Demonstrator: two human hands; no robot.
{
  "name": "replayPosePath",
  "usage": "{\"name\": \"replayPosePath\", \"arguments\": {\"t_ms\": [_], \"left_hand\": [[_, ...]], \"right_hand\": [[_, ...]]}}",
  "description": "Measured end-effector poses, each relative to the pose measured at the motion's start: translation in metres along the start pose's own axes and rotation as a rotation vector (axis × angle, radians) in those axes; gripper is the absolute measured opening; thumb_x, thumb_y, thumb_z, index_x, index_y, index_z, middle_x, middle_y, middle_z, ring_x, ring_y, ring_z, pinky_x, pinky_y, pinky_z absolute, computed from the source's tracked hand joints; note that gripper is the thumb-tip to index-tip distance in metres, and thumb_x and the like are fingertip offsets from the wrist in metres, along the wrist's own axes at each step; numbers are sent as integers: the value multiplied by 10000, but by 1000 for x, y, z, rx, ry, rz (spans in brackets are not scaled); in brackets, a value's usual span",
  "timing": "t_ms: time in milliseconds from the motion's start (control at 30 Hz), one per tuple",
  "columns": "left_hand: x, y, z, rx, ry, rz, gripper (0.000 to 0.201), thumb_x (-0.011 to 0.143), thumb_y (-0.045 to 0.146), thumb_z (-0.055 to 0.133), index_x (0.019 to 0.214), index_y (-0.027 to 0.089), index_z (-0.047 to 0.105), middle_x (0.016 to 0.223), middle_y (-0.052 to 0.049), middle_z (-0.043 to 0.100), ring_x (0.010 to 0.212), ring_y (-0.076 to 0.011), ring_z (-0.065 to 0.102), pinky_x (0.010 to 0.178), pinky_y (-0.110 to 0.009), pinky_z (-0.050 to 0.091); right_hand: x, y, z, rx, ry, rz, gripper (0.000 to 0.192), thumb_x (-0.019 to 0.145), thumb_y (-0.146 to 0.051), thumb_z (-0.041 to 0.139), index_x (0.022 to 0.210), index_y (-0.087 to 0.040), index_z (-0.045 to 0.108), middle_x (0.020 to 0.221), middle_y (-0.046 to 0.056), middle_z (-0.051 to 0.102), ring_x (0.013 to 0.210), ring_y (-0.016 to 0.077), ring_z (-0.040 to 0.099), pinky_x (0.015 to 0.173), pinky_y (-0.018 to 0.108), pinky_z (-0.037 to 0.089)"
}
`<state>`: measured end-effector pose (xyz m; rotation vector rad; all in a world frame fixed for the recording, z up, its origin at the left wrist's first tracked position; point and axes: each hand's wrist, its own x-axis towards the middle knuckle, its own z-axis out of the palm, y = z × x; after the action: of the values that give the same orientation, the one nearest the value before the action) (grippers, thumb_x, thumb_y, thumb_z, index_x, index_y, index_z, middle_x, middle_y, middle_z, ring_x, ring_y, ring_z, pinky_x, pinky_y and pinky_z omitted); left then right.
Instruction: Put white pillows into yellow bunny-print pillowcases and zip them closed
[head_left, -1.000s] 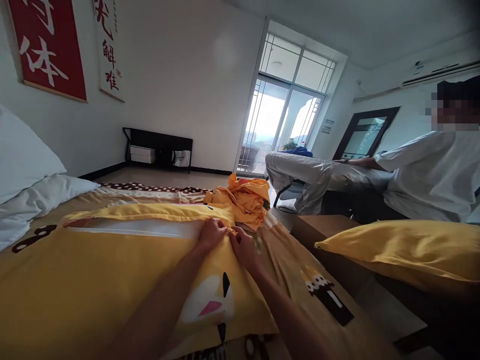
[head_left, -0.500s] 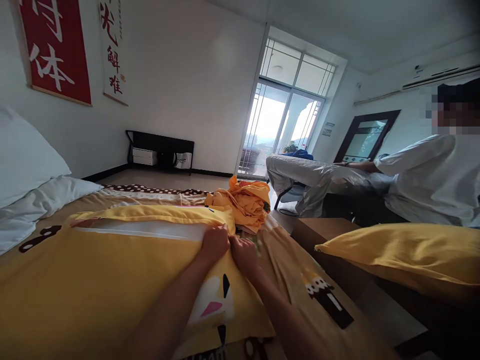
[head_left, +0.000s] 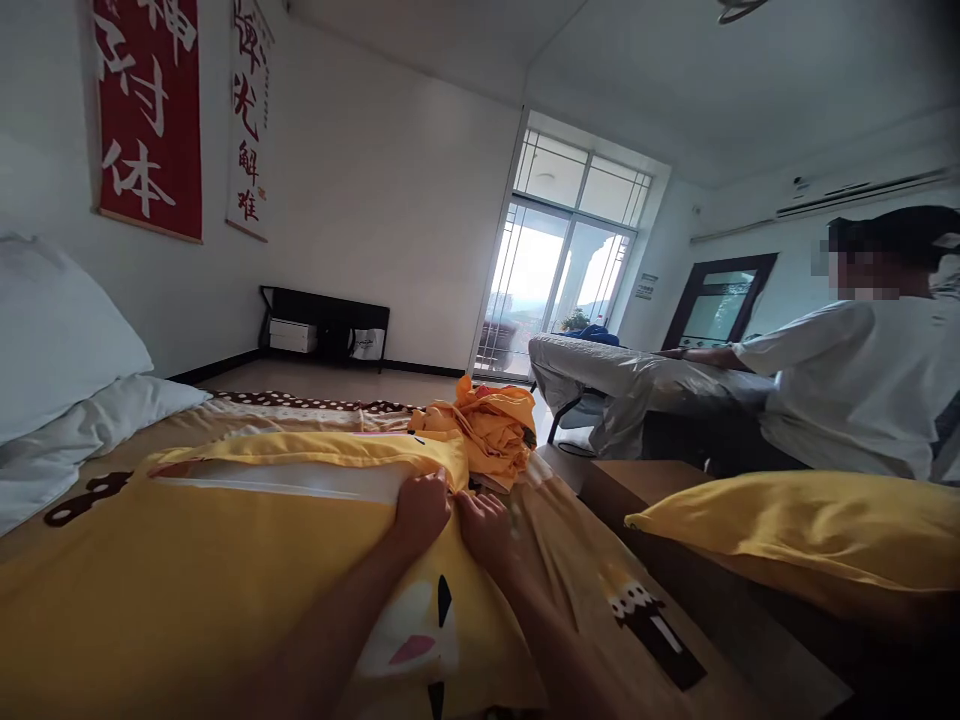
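A yellow pillowcase (head_left: 225, 570) with a printed face lies flat on the bed in front of me. Along its far edge runs a long slit, and a white pillow (head_left: 300, 482) shows inside it. At the slit's right end my left hand (head_left: 422, 512) is closed on the pillowcase edge. Right beside it my right hand (head_left: 486, 528) pinches the same edge, fingers curled. Whatever small part lies between the fingertips is hidden. Just beyond the hands sits a crumpled orange cloth (head_left: 495, 425).
White pillows (head_left: 67, 340) rest at the left on the patterned bed sheet (head_left: 577, 540). To the right, a yellow pillow (head_left: 810, 530) lies on a cardboard box (head_left: 652, 478). Farther back, a person in a white shirt (head_left: 847, 370) sits by a plastic-covered table (head_left: 600, 360).
The view has tipped upward, so the room sits lower in the picture. Both hands keep their hold at the slit's right end, with little visible shift along the edge.
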<state>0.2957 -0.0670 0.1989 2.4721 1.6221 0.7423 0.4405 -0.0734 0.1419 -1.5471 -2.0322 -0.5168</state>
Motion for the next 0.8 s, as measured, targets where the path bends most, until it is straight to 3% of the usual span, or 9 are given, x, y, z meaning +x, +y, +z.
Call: {"name": "replayPosePath", "arguments": {"t_ms": [133, 233, 367, 467, 600, 800], "left_hand": [[2, -3, -5, -41, 4, -29, 265, 936, 249, 368, 999, 147, 605, 939, -105, 704, 896, -215, 654, 747, -294, 424], [4, -4, -5, -86, -12, -83, 282, 946, 269, 366, 994, 141, 613, 940, -100, 710, 889, -206, 658, 706, -277, 419], [6, -5, -1, -123, -43, -128, 271, 938, 244, 388, 997, 129, 626, 941, -111, 713, 892, -202, 660, 711, -269, 419], [5, -10, 3, -140, -51, -135, 246, 923, 253, 433, 992, 133, 637, 980, -112, 711, 916, -199, 652, 741, -265, 422], [2, -15, 8, -183, -64, -89, 171, 880, 261, 535, 895, 158, 671, 940, -65, 725, 875, -166, 650, 747, -239, 425], [-12, -7, 11, -186, -4, -36, 243, 918, 279, 494, 872, 175, 708, 891, -75, 728, 864, -172, 644, 805, -262, 410]], "right_hand": [[6, -3, -12, 56, 40, 29, 268, 923, -182, 418, 854, -193, 677, 775, 39, 723, 726, 152, 646, 654, 239, 326], [12, -5, -20, 179, 59, 95, 326, 959, -235, 358, 864, -204, 668, 801, 25, 729, 723, 144, 651, 608, 219, 342], [17, -8, -19, 439, -62, 216, 349, 959, -303, 347, 930, -191, 676, 768, 24, 722, 691, 152, 640, 565, 206, 386], [15, -13, -9, 416, -118, 245, 318, 950, -350, 398, 986, -194, 672, 684, 4, 700, 613, 152, 621, 536, 208, 375], [9, -17, -2, 313, -132, 279, 274, 954, -298, 408, 943, -204, 665, 818, 50, 731, 734, 181, 659, 582, 225, 347], [5, -22, -8, 175, -138, 289, 262, 965, -247, 393, 904, -210, 645, 827, 61, 730, 737, 182, 668, 573, 238, 303]]}}
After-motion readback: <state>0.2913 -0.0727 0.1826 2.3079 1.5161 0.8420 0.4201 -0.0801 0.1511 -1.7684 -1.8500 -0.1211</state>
